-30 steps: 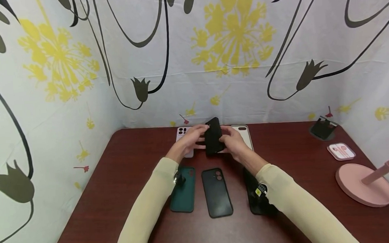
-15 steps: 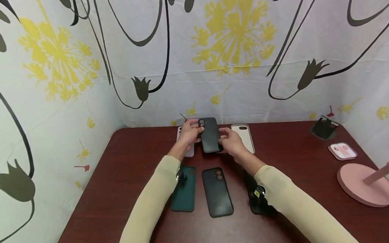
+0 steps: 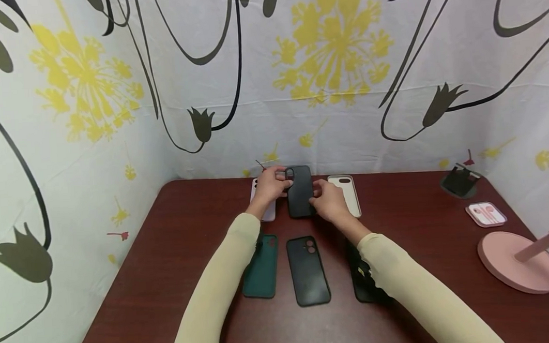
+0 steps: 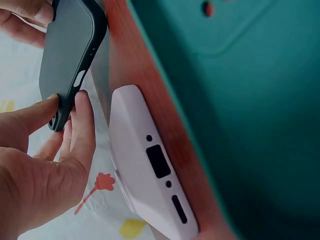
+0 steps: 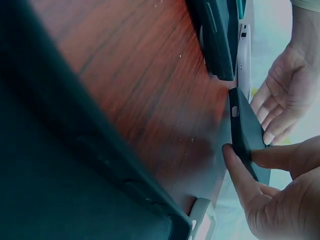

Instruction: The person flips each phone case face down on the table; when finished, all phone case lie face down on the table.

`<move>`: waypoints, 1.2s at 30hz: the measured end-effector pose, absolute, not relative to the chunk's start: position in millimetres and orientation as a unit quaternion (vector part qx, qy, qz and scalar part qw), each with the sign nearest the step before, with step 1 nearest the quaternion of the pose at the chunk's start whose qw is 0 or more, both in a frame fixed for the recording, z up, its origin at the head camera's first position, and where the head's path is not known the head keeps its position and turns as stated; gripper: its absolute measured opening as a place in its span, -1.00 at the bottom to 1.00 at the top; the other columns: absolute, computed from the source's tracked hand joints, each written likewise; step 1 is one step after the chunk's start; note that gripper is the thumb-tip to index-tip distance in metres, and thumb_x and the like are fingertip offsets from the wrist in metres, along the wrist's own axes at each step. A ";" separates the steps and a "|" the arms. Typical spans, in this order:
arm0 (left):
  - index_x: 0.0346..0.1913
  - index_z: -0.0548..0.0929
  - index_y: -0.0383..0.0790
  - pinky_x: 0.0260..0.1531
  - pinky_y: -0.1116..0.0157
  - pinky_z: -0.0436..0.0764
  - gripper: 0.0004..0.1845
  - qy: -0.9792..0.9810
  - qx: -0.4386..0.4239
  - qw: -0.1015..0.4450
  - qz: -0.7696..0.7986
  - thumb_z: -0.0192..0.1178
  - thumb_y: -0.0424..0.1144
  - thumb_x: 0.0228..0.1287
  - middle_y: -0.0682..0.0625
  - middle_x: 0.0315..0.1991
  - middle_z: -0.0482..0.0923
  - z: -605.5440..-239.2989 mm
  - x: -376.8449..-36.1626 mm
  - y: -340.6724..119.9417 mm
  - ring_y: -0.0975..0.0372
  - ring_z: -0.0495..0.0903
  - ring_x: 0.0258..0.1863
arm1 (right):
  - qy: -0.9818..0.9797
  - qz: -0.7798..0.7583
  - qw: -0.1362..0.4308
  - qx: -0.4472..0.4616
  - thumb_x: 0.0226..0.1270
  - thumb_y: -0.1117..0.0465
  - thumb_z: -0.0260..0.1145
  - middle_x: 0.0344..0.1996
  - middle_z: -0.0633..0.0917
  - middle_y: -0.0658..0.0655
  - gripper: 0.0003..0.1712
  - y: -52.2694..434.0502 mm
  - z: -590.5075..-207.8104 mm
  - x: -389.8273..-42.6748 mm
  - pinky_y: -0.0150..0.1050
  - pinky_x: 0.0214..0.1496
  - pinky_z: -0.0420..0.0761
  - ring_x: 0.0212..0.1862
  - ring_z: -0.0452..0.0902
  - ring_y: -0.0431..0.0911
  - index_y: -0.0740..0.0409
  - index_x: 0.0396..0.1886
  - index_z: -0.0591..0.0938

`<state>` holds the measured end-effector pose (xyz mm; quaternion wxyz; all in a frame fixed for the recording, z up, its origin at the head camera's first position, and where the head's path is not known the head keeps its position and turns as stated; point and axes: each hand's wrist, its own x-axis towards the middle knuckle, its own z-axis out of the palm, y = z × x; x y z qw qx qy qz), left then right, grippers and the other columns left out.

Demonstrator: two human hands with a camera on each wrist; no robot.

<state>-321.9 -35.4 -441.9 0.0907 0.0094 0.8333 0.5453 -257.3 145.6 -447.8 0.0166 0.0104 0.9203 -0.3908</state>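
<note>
The charcoal case (image 3: 308, 271) lying nearest the person's middle on the desk (image 3: 188, 222) serves as landmark. Straight beyond the charcoal case, both hands have hold of a dark held case (image 3: 300, 196), tilted up; whether its lower edge meets the desk cannot be told. The left hand (image 3: 269, 187) pinches one side of it between thumb and fingers, close to the camera opening, and the right hand (image 3: 329, 199) pinches the opposite side, so neither has let go. Five other cases look settled: the green case (image 3: 263, 275) lies just left of the charcoal case, a black case (image 3: 363, 288) to its right, partly hidden by the right sleeve (image 3: 415, 283), a lilac case (image 3: 270, 213) beyond it to the left, and a white case (image 3: 349, 191) beyond it to the right; the charcoal case itself makes the fifth. Judged from this layout, two rows of three are nearly made up, and only the dark held case, in the middle of the far row, is neither flat nor released. The pink stand (image 3: 519, 262), the flat earphone box (image 3: 486, 214) and the small black stand (image 3: 460, 181), all well to the right of the charcoal case, appear to have no part in the work.
</note>
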 end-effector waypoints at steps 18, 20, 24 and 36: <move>0.38 0.59 -0.26 -0.17 0.16 0.86 -0.47 0.871 0.037 0.097 0.479 0.41 -0.39 0.38 -0.21 0.17 0.65 -443.6 -332.4 -22.7 -0.01 0.78 -0.07 | 0.946 -0.319 0.047 -0.014 0.48 0.31 0.33 -0.03 0.78 0.37 -0.44 151.5 -443.4 -260.5 -0.23 -0.36 0.72 -0.46 0.75 -0.08 0.42 0.41 0.51; 0.39 0.58 -0.27 -0.17 0.17 0.86 -0.44 0.873 0.036 0.109 0.473 0.42 -0.41 0.36 -0.21 0.19 0.66 -443.7 -333.4 -24.2 -0.01 0.77 -0.02 | 0.945 -0.322 0.054 -0.018 0.48 0.31 0.34 0.00 0.77 0.39 -0.43 149.9 -443.9 -262.0 -0.24 -0.38 0.74 -0.48 0.75 -0.11 0.42 0.41 0.50; 0.38 0.59 -0.27 -0.20 0.23 0.85 -0.45 0.890 0.045 0.121 0.438 0.44 -0.39 0.36 -0.21 0.20 0.67 -443.7 -333.7 -27.1 -0.01 0.75 0.05 | 0.944 -0.323 0.058 -0.031 0.48 0.30 0.38 0.07 0.73 0.42 -0.45 145.9 -447.9 -264.2 -0.25 -0.38 0.78 -0.47 0.77 -0.11 0.44 0.37 0.52; 0.45 0.53 -0.29 -0.12 0.16 0.85 -0.43 0.900 0.047 0.148 0.407 0.39 -0.33 0.43 -0.24 0.37 0.56 -440.5 -327.4 -23.7 -0.03 0.76 0.04 | 0.947 -0.312 0.061 -0.042 0.50 0.27 0.37 0.08 0.73 0.42 -0.41 148.2 -454.7 -264.5 -0.26 -0.39 0.77 -0.49 0.76 -0.12 0.42 0.42 0.49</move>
